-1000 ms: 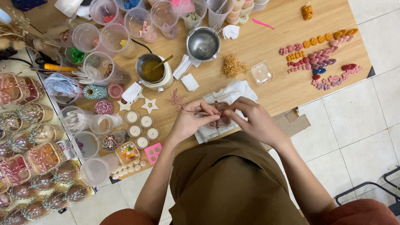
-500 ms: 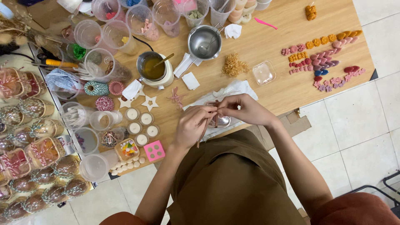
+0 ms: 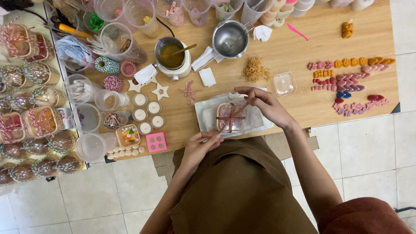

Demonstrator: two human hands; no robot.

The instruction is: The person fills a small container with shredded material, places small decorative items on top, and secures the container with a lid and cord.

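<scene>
A: Small clear box [image 3: 230,117] on the white sheet [image 3: 203,113], near edge of the desk [image 3: 299,93]. Brown ribbon [image 3: 231,118] already crossed over the lid, both ends drawn out taut. Knot not yet tied, by the look of it.

B: And the fingers?

A: Left hand [image 3: 200,146], just below the box: fingers pinched on one ribbon end. Right hand [image 3: 265,104], just right of the box: fingers [image 3: 250,96] pinching the other.

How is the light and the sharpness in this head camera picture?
Head view: soft even light, faint shadows; the light wooden table is sharp; the small clear square box crossed with brown ribbon is clear; left hand and right hand show no blur; edges bend slightly.
</scene>
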